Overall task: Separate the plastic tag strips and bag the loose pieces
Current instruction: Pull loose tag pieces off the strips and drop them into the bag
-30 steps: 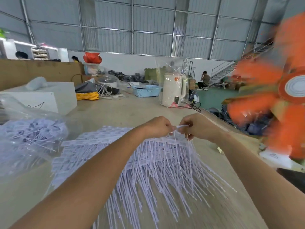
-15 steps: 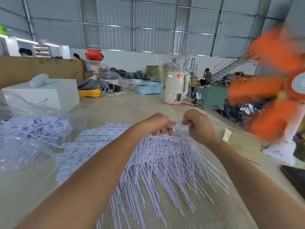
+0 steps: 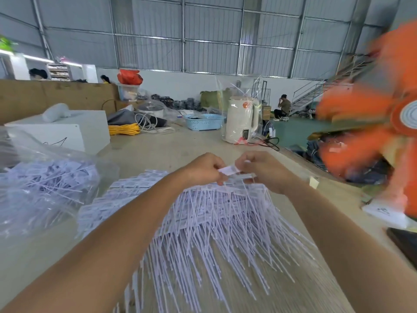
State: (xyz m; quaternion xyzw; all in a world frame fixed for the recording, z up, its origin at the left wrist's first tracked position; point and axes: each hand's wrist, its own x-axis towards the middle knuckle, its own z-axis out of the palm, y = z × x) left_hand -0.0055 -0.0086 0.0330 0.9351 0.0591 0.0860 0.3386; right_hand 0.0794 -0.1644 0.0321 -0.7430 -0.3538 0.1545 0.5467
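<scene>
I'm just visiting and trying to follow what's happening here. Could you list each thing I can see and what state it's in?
Left hand: pinching a white tag.
Right hand: gripping the same tag's other end.
White tag: held above the pile between both hands.
Tag strip pile: fanned out on the table, still joined.
Clear plastic bag: lying on the table, holding loose tags.
Orange fan: blurred, apparently spinning.
Blue basket: upright on the table.

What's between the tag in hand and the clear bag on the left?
Nothing visible. Both the left hand and right hand pinch one white tag above the strip pile. The clear bag lies to the left across bare table; its opening isn't discernible.
</scene>
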